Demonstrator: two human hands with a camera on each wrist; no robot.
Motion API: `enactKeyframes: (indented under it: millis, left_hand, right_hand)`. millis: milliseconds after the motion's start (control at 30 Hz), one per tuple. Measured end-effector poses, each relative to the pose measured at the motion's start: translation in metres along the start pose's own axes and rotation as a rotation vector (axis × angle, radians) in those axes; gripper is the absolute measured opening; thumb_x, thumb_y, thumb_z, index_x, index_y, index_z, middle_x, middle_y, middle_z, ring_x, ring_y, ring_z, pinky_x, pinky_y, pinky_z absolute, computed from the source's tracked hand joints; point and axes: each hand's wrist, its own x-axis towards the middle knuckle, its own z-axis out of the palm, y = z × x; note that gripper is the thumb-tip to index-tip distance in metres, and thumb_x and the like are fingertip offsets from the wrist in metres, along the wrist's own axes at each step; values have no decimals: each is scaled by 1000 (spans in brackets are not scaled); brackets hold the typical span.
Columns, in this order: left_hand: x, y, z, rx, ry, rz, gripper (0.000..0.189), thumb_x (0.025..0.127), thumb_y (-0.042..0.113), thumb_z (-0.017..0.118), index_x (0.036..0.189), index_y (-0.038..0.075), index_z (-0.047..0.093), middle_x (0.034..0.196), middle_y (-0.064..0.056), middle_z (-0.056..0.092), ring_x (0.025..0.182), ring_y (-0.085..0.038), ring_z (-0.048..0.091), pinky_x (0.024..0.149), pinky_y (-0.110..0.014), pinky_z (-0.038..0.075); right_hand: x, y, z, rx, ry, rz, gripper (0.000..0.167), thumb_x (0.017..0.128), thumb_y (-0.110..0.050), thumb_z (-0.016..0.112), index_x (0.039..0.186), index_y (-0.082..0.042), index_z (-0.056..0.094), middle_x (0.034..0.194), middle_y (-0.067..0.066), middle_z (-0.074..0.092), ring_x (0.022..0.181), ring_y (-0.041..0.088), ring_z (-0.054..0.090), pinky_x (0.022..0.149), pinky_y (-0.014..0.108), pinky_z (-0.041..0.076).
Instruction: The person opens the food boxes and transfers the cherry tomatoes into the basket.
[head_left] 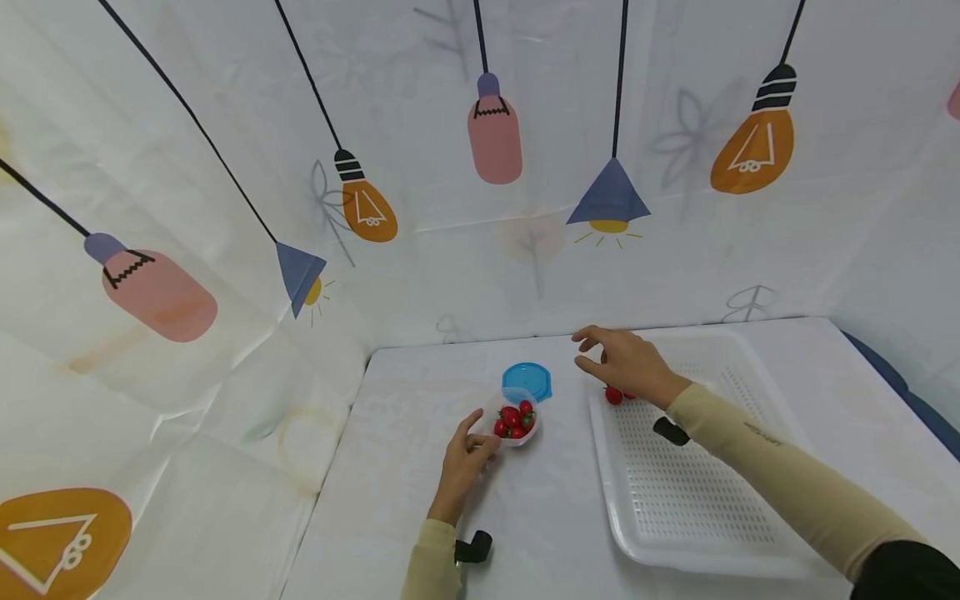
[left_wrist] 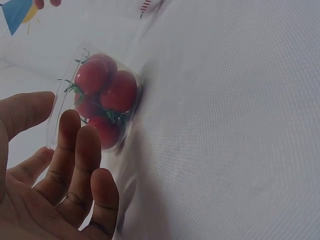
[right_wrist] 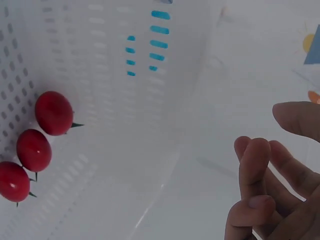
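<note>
white cloth walls [head_left: 450,279] fill the upper half of the head view, printed with hanging lamps [head_left: 495,142] in pink, blue and orange. below them a white tabletop [head_left: 555,517] spreads across the lower middle and right of the frame, and something dark blue [head_left: 892,383] shows past its edge at far right.

near the middle of the frame, a little below centre, a small clear container [head_left: 514,442] stands on the tabletop with red tomatoes [head_left: 511,417] inside, some with green stems. a blue lid [head_left: 527,381] lies flat just above it in the frame.

the left hand [head_left: 461,467], lower centre, is at the container's left side, its fingers loosely bent and not closed round it; whether the fingertips touch the rim, i cannot tell. the right hand [head_left: 630,367], right of centre, is raised over the upper left part of a white slotted basket [head_left: 675,492], thumb and fingers apart, grasping nothing. three tomatoes [right_wrist: 34,150] sit close together in that basket, at the left edge of the right wrist view.

both arms wear beige sleeves [head_left: 780,475], and a small black device [head_left: 474,547] shows at each wrist.
</note>
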Motion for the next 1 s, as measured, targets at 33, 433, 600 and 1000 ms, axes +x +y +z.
enactKeyframes:
  millis: [33,433,600,1000]
  left_hand:
    - [0,0,0,3,-1,-5,62,100,19,65,155,7,38,101,-13,70,96,-39,66,80,-46,53]
    - [11,-23,2,20,27,-10,65,97,32,69,154,18,42,100,-4,71,90,-22,67,75,-33,52]
    - [11,-23,2,26,26,-13,65,97,33,69,154,18,42,100,-4,71,90,-21,67,74,-32,52]
    - [10,-22,3,33,33,-23,63,97,32,69,153,20,43,101,-5,72,88,-21,67,72,-32,51]
  right_hand:
    - [1,-2,1,3,-7,-9,40,96,-32,69,132,-14,62,115,6,73,84,19,65,71,40,55]
    - [10,-29,13,43,-119,-52,48,95,-34,71,138,-18,56,118,7,73,87,19,69,68,35,56]
    - [16,-43,17,58,-162,-65,49,95,-33,72,138,-16,57,119,8,72,91,22,70,70,35,57]
    - [28,-57,37,102,-274,-12,46,94,-30,68,138,-20,57,124,6,70,95,21,69,75,40,56]
